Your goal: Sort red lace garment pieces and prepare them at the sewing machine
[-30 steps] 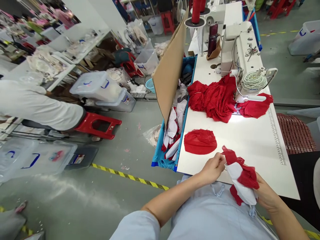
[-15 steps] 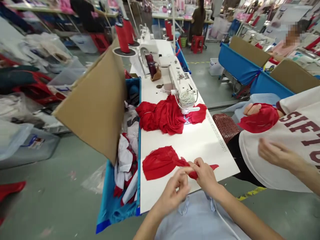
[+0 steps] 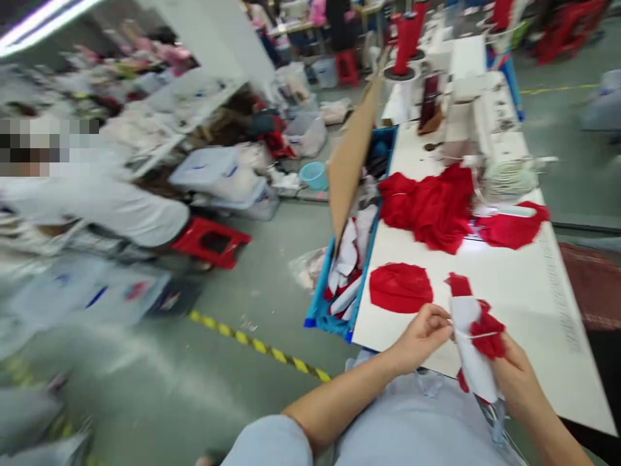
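My right hand (image 3: 518, 369) grips a bundle of white and red cloth pieces (image 3: 468, 349) above the near edge of the sewing table. Around the bundle runs a thin pale string (image 3: 480, 335). With fingers pinched, my left hand (image 3: 427, 333) holds the string's end at the bundle's left side. Flat on the table, just beyond my left hand, lies a red cloth piece (image 3: 402, 288). A crumpled red heap (image 3: 431, 207) lies farther back beside the sewing machine (image 3: 504, 139). Another red piece (image 3: 517, 226) sits beneath the machine head.
A blue cloth bin (image 3: 320, 301) with white and red scraps hangs along the table's left edge, a cardboard sheet (image 3: 354, 162) standing in it. Red thread cones (image 3: 403, 45) rise at the back. To the left, a person in white sits on a red stool (image 3: 211, 243).
My view has swung left. The cloth in my hands is now a white and red bundle with string around it, lifted off the table. The co-worker at right has left view.
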Action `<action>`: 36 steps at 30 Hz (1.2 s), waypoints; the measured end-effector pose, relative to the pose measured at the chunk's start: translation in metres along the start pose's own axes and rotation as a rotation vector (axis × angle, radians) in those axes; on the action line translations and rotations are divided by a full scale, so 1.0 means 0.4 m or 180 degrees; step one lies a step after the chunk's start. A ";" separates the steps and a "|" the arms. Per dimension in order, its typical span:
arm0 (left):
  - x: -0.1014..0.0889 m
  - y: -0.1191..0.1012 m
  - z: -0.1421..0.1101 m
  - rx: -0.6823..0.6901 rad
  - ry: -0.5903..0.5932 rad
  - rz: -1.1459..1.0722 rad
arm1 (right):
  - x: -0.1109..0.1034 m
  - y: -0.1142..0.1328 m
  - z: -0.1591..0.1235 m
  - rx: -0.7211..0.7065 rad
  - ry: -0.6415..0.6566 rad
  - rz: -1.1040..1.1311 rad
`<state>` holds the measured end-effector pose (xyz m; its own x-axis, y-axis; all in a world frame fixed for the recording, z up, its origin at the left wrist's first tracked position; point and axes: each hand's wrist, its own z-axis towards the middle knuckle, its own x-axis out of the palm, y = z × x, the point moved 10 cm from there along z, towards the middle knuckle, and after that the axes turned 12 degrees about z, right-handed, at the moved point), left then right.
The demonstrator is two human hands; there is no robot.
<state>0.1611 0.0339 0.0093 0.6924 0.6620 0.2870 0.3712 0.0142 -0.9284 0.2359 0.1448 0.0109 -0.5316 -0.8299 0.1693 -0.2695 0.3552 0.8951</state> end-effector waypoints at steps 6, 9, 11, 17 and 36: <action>-0.024 0.030 -0.067 -0.0174 0.0105 -0.0077 | 0.112 -0.008 0.046 -0.0940 0.0428 -0.1227; -0.103 0.026 -0.094 -0.0086 -0.0499 -0.0320 | 0.242 -0.005 0.013 -0.1202 0.1347 -0.1650; -0.163 0.027 -0.109 -0.0078 -0.0827 -0.0538 | 0.305 -0.013 -0.009 -0.1035 0.1939 -0.1786; -0.377 0.025 -0.170 -0.0322 -0.1437 0.0024 | 0.348 0.018 0.006 -0.1023 0.2197 -0.1893; -0.649 0.057 -0.060 -0.2011 -0.1496 0.5075 | 0.050 -0.038 0.010 -0.0111 0.0450 -0.1586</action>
<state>0.0048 -0.1557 -0.0807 0.4083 -0.1154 -0.9055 -0.1824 -0.9823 0.0430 0.2263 0.1246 -0.0010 -0.2312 -0.9456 -0.2289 -0.4340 -0.1103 0.8941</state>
